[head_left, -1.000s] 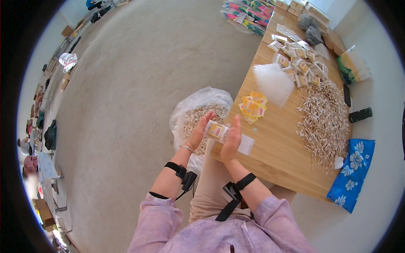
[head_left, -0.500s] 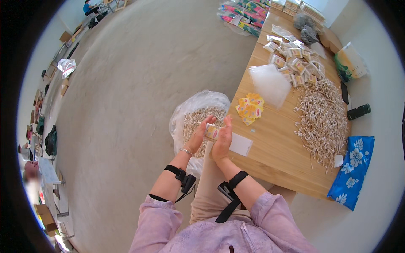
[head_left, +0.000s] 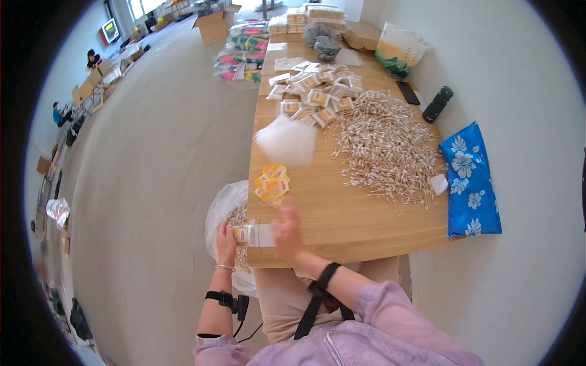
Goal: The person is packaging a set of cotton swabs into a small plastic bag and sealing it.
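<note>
A small clear pack of cotton swabs with a yellow label is gripped in my left hand, at the table's near left corner. Right of the pack, a flat white rectangular piece lies on the wood. My right hand is above the table beside that white piece, its fingers smeared by motion. Just beyond it is a small heap of yellow printed cards. Farther up lies a stack of clear plastic bags. Loose cotton swabs form a large pile on the right.
Filled swab packs are heaped farther back on the wooden table. A plastic sack of swabs stands by the left edge. Along the wall are a blue floral pouch, a dark bottle and a phone.
My view has swung right, toward the table. Both hands were pressed around the swab pack; now my right hand has come away to the right, while my left keeps the pack.
</note>
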{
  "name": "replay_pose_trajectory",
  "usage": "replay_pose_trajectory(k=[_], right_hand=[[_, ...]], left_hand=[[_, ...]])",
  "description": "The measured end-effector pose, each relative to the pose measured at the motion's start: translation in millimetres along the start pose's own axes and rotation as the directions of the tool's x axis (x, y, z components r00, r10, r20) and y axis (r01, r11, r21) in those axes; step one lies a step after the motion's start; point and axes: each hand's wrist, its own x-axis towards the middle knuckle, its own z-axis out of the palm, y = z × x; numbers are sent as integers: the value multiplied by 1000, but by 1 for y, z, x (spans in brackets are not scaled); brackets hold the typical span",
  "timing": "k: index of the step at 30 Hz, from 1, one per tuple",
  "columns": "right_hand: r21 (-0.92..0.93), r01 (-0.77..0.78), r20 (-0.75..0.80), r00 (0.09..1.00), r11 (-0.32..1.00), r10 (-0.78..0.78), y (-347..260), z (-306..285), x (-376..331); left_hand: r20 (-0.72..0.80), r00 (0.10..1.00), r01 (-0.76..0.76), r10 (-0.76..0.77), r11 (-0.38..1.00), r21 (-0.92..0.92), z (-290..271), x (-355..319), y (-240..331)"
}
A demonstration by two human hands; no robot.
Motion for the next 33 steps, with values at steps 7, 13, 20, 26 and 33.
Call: replay_pose_trajectory(k=[7,13,20,26,33], right_hand=[[-493,-586,-660,734,643,163,93,-199,47],[-691,-324,-342,934,647,102,110,-208,25],[-522,129,-5,988,843,-154,94,-189,31],[-677,-231,-274,960,699,52,111,-227,85],[-620,123,130,990,775,-53,108,-183,38]], left_hand=[[111,779,-601,618,683,415,91,-51,73],[574,576,-806,582,521,280,211,-116,75],[562,511,-857,650,336,391,253,-114,75],[534,539,-839,652,355,413,255,-120,78],[457,526,-850,717,458,260,256,-118,75]])
